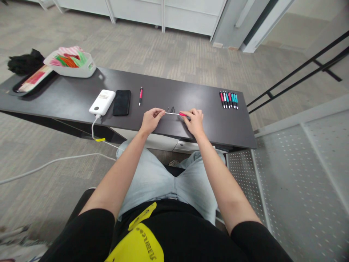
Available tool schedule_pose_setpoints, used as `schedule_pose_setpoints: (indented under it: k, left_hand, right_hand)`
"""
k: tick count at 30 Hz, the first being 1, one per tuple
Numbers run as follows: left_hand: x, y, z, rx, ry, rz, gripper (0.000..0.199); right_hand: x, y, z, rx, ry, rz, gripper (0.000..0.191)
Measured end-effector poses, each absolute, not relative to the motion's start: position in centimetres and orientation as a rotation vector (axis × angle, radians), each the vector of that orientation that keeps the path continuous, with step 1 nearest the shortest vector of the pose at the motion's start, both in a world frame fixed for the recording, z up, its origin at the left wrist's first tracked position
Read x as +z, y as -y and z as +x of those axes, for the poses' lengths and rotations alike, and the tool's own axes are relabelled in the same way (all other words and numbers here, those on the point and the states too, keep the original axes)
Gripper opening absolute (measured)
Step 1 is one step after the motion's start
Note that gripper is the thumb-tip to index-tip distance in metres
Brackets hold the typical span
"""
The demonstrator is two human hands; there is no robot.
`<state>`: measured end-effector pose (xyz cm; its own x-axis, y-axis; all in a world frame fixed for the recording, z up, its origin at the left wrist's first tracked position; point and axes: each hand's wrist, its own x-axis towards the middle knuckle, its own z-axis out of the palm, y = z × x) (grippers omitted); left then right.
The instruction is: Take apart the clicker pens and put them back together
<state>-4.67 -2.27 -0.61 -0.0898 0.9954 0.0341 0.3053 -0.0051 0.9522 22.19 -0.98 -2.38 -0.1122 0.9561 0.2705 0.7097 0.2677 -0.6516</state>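
A thin white pen refill (172, 113) spans the gap between my hands, over the dark table. My left hand (152, 119) pinches its left end between thumb and fingertips. The refill's right end meets a pink pen barrel (183, 114), which my right hand (195, 120) grips with closed fingers. Whether the refill sits inside the barrel is too small to tell. Small dark pen parts (172, 109) lie on the table just beyond the refill. A pink and black pen (140, 96) lies farther left, apart from my hands.
The dark table (207, 103) bears a row of several pens (229, 100) at right. Left are a black phone (121, 102), a white power bank (102, 102) with a cable, a white basket (88, 67) and a black tray (20, 92).
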Motion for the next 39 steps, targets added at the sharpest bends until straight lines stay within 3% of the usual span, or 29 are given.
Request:
schedule_pose_setpoints:
  k: [16,20,27,39]
  left_hand:
    - [-0.3,1.9,1.9,1.189,-1.307,1.292,0.015]
    - [-0.2,2.1,1.9,1.185,-1.357,1.272,0.013]
    - [-0.1,2.1,1.8,1.209,-1.368,1.262,0.019]
    - [-0.2,2.2,1.1,1.170,-1.344,1.325,0.020]
  right_hand:
    - [-1.8,1.1,22.4,0.560,2.017,-1.400,0.023]
    - [-1.9,1.3,22.3,0.608,1.931,-1.405,0.014]
    - [-1.8,1.4,22.2,0.645,1.973,-1.336,0.033]
    - [-2.0,1.4,22.3,0.693,1.929,-1.322,0.036]
